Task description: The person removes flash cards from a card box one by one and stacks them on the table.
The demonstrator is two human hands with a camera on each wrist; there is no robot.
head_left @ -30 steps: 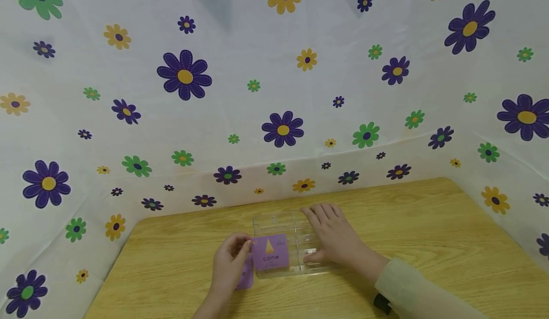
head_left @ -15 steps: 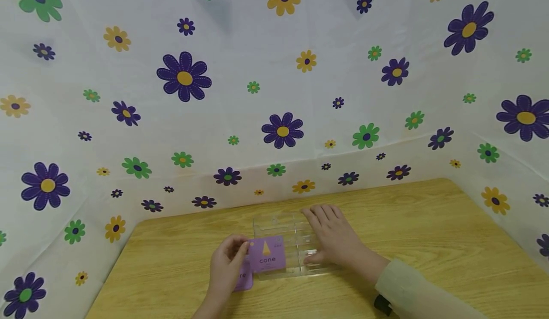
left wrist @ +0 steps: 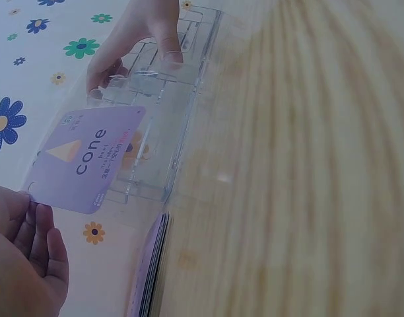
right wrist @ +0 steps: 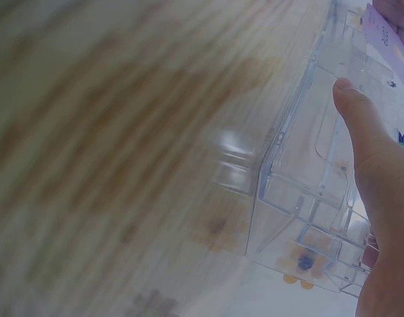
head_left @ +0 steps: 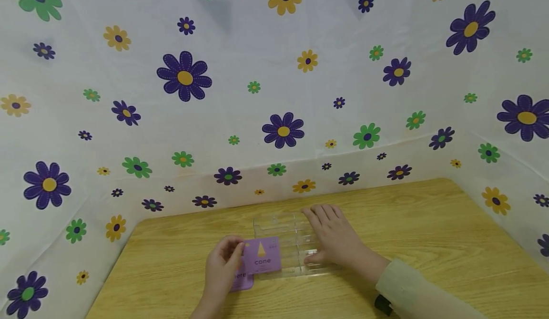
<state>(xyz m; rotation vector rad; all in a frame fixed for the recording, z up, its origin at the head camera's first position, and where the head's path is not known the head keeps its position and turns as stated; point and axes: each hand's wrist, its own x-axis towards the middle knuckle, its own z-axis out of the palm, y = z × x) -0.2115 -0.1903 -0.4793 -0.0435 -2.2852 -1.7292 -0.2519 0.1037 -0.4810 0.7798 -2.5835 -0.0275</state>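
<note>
My left hand pinches a purple flash card by its left edge, between thumb and fingers. The card bears the word "cone" and a yellow cone picture, seen also in the left wrist view. Below it lies a stack of cards, whose top purple card shows the letters "here"; the hand and held card hide the rest. Behind the held card stands a clear plastic organizer with several compartments. My right hand grips the organizer's right part, thumb on the front and fingers over the far side.
The wooden table extends around the organizer on both sides. A white cloth printed with flowers surrounds the table at the back and sides. Something black sits beneath the right sleeve.
The left hand has drawn the cone card to the left and slightly down. More of the stack's top card shows beneath it. My right hand keeps its place on the organizer.
</note>
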